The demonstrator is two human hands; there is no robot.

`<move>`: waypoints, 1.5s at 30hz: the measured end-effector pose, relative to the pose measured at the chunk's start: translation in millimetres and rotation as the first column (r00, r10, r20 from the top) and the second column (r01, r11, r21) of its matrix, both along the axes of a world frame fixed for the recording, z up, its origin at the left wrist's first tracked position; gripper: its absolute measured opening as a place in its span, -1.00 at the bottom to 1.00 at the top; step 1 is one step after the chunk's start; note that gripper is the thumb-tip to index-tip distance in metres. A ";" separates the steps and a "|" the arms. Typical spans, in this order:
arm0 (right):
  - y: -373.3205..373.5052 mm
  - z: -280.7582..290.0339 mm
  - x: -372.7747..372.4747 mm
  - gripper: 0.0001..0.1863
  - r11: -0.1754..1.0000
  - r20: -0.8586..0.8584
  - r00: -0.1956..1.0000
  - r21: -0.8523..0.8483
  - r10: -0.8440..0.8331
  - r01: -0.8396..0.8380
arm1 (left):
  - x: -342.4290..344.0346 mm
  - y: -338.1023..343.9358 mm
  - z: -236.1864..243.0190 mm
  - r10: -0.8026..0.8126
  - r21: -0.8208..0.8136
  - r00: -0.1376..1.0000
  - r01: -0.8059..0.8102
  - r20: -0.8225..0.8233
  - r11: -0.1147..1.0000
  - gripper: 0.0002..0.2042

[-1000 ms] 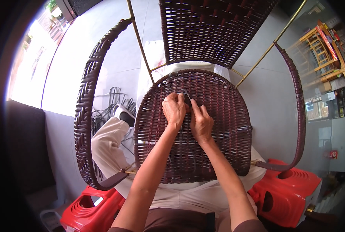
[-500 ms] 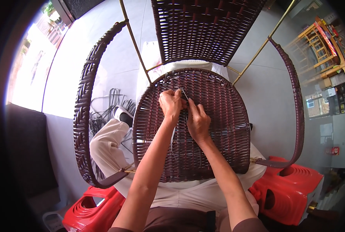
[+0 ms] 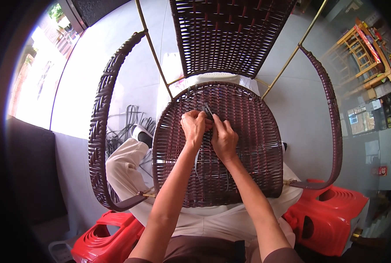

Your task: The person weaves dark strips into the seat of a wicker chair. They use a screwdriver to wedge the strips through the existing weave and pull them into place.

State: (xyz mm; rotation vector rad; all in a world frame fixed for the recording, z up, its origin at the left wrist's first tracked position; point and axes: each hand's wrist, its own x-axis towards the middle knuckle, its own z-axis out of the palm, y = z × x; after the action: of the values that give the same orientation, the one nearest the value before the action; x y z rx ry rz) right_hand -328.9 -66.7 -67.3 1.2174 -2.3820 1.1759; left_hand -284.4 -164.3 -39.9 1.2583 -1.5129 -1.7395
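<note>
A dark brown and reddish woven chair seat (image 3: pixel 252 144) lies across my lap, its rounded edge facing away from me. Over the seat's middle, my left hand (image 3: pixel 193 127) is closed, thumb and fingers pinching a narrow grey strip (image 3: pixel 208 108). Close against it, my right hand (image 3: pixel 225 138) is also closed, its fingertips at the same strip. Where the strip enters the weave is hidden by my fingers. A loose pale strand (image 3: pixel 196 164) hangs down over the seat below my left hand.
Beyond the seat stands the woven backrest (image 3: pixel 230 44) between brass-coloured rods. Wrapped armrests curve at the left (image 3: pixel 101 118) and right (image 3: pixel 333 118). Red plastic stools (image 3: pixel 331 215) flank me. Loose dark strips (image 3: pixel 132 118) lie on the floor by my shoe. Wooden furniture (image 3: pixel 364 57) is at far right.
Both hands have shifted very slightly toward me, still pinching at the strip. The strip's end has tilted, and the chair has moved a little within view.
</note>
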 end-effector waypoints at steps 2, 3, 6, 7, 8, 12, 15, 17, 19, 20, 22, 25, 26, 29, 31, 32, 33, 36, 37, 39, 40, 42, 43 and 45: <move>1.3 7.2 -1.6 -0.73 0.999 0.052 0.999 0.037 -0.007 0.005 | -2.9 0.9 -0.5 -0.009 -0.002 1.000 0.009 0.011 1.000 -0.81; 2.2 10.2 -2.3 -0.73 0.999 0.053 0.999 0.038 0.000 -0.002 | -2.0 1.2 -2.0 -0.011 -0.001 0.999 0.011 0.033 1.000 -0.81; 7.1 27.4 -10.7 -0.75 0.994 0.161 0.987 0.110 -0.017 -0.001 | -3.4 2.5 -3.9 0.009 0.000 0.999 -0.009 0.034 1.000 -0.81; 7.3 28.4 -14.3 -0.75 0.992 0.153 0.988 0.122 -0.018 -0.001 | -3.7 2.4 -4.5 0.005 0.006 1.000 -0.005 0.029 1.000 -0.81; 5.3 29.7 -18.6 -0.76 0.989 0.146 0.989 0.146 -0.004 -0.018 | -3.0 2.4 -3.9 0.007 0.011 1.000 -0.007 0.028 1.000 -0.81; -3.7 42.9 -32.7 -0.80 0.966 0.123 0.990 0.243 0.063 -0.092 | -3.6 2.5 -2.9 -0.005 0.028 0.999 0.004 0.041 1.000 -0.80; -6.3 50.9 -39.1 -0.84 0.943 0.163 0.984 0.309 0.071 -0.119 | -4.7 3.2 -6.1 -0.004 0.029 1.000 0.003 0.027 1.000 -0.80; -9.5 59.1 -40.2 -0.87 0.948 0.188 0.979 0.290 0.081 -0.134 | -4.4 2.9 -6.0 0.001 0.018 0.999 -0.001 0.033 1.000 -0.80; -14.1 69.9 -42.6 -0.88 0.907 0.270 0.959 0.376 0.088 -0.189 | -3.6 2.0 -6.3 -0.004 0.013 0.999 0.004 0.040 1.000 -0.80; -16.2 70.6 -44.4 -0.87 0.895 0.297 0.952 0.400 0.080 -0.199 | -3.1 1.9 -7.3 -0.004 0.017 0.999 0.004 0.037 1.000 -0.80; -17.2 70.7 -46.1 -0.88 0.890 0.291 0.953 0.409 0.085 -0.204 | -4.1 1.4 -7.6 -0.004 0.019 1.000 0.003 0.030 1.000 -0.80; -15.0 61.1 -44.6 -0.89 0.908 0.262 0.960 0.368 0.104 -0.199 | -4.5 2.0 -8.0 -0.006 0.012 0.999 0.006 0.033 1.000 -0.80; -13.1 54.5 -42.7 -0.87 0.930 0.235 0.965 0.317 0.115 -0.188 | -4.4 2.5 -6.1 0.001 0.009 1.000 -0.001 0.032 1.000 -0.80; -7.5 30.3 -33.0 -0.79 0.970 0.142 0.985 0.209 0.093 -0.122 | -2.5 3.5 -5.0 0.006 -0.004 1.000 -0.006 0.018 1.000 -0.82; -4.3 17.6 -23.1 -0.72 0.990 0.158 0.984 0.101 0.081 -0.098 | -1.6 4.4 -6.4 0.009 -0.015 1.000 -0.009 0.005 1.000 -0.84; -2.8 13.6 -20.5 -0.72 0.991 0.131 0.989 0.106 0.066 -0.080 | -1.5 6.2 -7.4 0.032 -0.039 0.998 -0.033 -0.045 0.999 -0.86; -2.2 11.2 -18.3 -0.72 0.992 0.107 0.993 0.110 0.051 -0.063 | -0.6 7.8 -8.8 0.053 -0.062 0.994 -0.059 -0.091 0.996 -0.85; -1.8 4.4 -17.3 -0.72 0.996 0.064 0.997 0.073 0.050 -0.055 | 1.4 9.0 -4.3 0.016 -0.121 0.994 -0.030 -0.109 0.992 -0.76; -1.6 2.3 -16.7 -0.72 0.996 0.066 0.997 0.075 0.046 -0.051 | 1.6 9.3 -2.8 -0.015 -0.182 0.996 0.000 -0.082 0.983 -0.75; -2.2 -1.1 -14.5 -0.72 0.997 0.020 0.999 0.069 0.035 -0.037 | 1.9 5.8 -10.5 -0.057 -0.196 0.997 0.046 -0.047 0.980 -0.71; -2.6 -1.9 -14.5 -0.72 0.998 0.000 0.999 0.053 0.039 -0.039 | 2.0 4.9 -11.9 -0.076 -0.216 0.997 0.069 -0.023 0.974 -0.69; -2.3 -2.7 -14.5 -0.72 0.998 0.001 0.999 0.049 0.034 -0.034 | 1.1 4.9 -11.7 -0.094 -0.236 0.996 0.093 0.006 0.967 -0.67; -2.2 -3.1 -14.5 -0.72 0.998 0.000 0.999 0.045 0.033 -0.033 | 0.5 5.1 -10.2 -0.096 -0.235 0.995 0.095 0.008 0.967 -0.67; -2.2 -2.7 -14.3 -0.72 0.999 0.006 1.000 0.030 0.029 -0.029 | -0.9 5.4 -6.6 -0.089 -0.257 0.996 0.086 0.000 0.963 -0.68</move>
State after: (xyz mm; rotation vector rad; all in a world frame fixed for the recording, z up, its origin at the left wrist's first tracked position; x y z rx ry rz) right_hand -343.2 -68.9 -70.0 1.2637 -2.4021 1.1581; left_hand -285.3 -158.9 -46.5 1.0622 -1.7464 -1.5391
